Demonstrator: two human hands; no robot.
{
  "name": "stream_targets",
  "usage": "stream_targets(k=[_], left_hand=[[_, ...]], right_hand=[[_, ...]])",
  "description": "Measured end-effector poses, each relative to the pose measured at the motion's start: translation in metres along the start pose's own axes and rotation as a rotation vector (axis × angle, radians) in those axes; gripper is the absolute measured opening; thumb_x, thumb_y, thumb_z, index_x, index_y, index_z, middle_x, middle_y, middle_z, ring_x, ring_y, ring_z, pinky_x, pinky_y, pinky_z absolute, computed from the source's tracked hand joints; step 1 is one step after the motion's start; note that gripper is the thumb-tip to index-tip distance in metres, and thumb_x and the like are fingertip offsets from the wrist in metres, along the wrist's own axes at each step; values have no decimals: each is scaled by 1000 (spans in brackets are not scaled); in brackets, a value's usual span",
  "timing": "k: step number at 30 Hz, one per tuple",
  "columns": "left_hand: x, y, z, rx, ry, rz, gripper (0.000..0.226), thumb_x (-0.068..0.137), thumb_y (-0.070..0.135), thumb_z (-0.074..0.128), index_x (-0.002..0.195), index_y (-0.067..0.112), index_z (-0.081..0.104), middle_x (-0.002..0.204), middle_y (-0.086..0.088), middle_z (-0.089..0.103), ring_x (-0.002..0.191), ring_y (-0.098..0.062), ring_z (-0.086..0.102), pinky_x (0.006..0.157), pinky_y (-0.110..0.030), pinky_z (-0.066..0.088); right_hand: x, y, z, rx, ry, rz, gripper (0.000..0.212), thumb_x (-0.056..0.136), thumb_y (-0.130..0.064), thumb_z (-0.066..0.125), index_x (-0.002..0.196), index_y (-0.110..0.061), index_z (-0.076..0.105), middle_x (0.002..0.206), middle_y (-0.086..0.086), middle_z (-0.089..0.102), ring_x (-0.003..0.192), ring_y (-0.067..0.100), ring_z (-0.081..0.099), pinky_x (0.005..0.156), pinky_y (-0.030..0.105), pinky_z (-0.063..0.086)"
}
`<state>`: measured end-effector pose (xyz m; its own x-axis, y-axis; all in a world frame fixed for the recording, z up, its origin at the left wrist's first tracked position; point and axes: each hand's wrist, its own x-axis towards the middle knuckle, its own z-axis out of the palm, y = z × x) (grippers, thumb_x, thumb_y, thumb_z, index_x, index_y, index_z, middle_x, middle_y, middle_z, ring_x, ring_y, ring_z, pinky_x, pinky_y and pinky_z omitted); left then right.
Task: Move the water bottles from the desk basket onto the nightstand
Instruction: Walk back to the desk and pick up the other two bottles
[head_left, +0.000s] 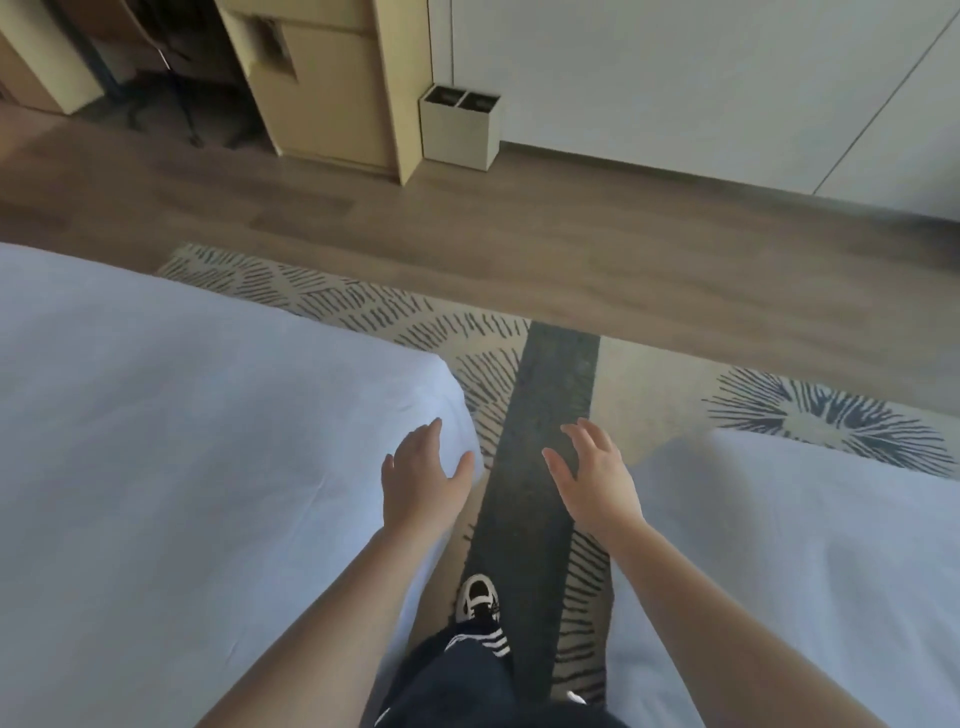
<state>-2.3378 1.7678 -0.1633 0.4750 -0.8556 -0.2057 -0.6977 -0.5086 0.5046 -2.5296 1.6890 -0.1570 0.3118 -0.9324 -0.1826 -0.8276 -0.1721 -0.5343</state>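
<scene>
My left hand (421, 478) and my right hand (595, 480) are both stretched out in front of me, palms facing each other, fingers apart and holding nothing. They hang over the gap between two beds. No water bottles, basket or nightstand are in view. The wooden desk (332, 88) stands at the far left, with a chair base under it.
A white bed (182, 441) fills the left and another white bed (805, 561) the right, with a patterned rug (550, 415) between them. My foot in a black-and-white shoe (478, 597) steps on the rug. A white two-part bin (460, 130) stands by the far wall.
</scene>
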Motion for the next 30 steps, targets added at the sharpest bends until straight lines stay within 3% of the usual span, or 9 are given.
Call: stream_targets(k=[7, 17, 23, 30], left_hand=[[140, 43, -20, 11, 0, 34, 65, 93, 54, 46, 148, 21, 32, 155, -1, 35, 142, -21, 31, 116, -47, 27], [316, 77, -26, -53, 60, -23, 64, 94, 51, 47, 147, 18, 35, 152, -2, 38, 141, -20, 32, 114, -48, 27], [451, 108, -38, -78, 176, -175, 68, 93, 57, 44, 149, 20, 33, 154, -1, 36, 142, -18, 32, 116, -40, 26], [581, 143, -75, -41, 292, -259, 65, 94, 54, 44, 148, 18, 35, 152, 1, 39, 140, -16, 33, 115, -40, 26]], right_hand=[[141, -18, -43, 27, 55, 10, 54, 96, -48, 45, 142, -19, 42, 153, 2, 32, 137, 24, 35, 105, 43, 42], [333, -27, -48, 40, 11, -10, 54, 96, -47, 45, 143, -20, 40, 154, 1, 30, 137, 23, 35, 103, 45, 43], [500, -48, -65, -20, -75, -158, 53, 97, -46, 44, 143, -21, 40, 154, 0, 31, 140, 22, 29, 107, 39, 36], [658, -110, -81, -53, -150, -343, 52, 97, -45, 43, 143, -20, 40, 154, 1, 31, 140, 22, 28, 108, 40, 38]])
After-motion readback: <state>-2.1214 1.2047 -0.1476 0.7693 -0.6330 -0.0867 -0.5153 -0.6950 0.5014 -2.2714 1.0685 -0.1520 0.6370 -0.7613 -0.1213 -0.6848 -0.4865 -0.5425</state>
